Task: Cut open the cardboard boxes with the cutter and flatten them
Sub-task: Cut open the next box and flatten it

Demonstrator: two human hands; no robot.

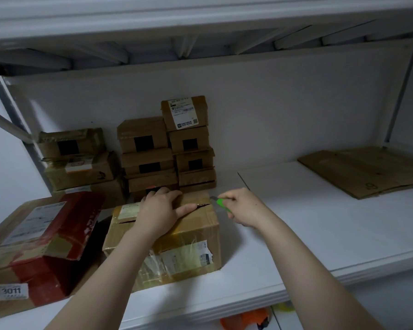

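A parcel storeroom, by its white metal shelving (320, 222) stacked with taped cardboard parcels (146, 151) bearing shipping labels (183, 113).

Clearance around the taped box (196, 231) on the white shelf (296, 222). Right of it: bare shelf up to the flattened cardboard (367, 170). Just behind it: stacked small boxes (148, 141) against the wall (272, 103). Left of it: a red-taped box (57, 225), close beside. Its top and far right corner: left hand (160, 215), right hand (246, 208) with cutter (222, 204).

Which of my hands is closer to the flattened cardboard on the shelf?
Right. The right hand, gripping the green cutter, is left of the flattened cardboard; the left hand presses the box top farther left.
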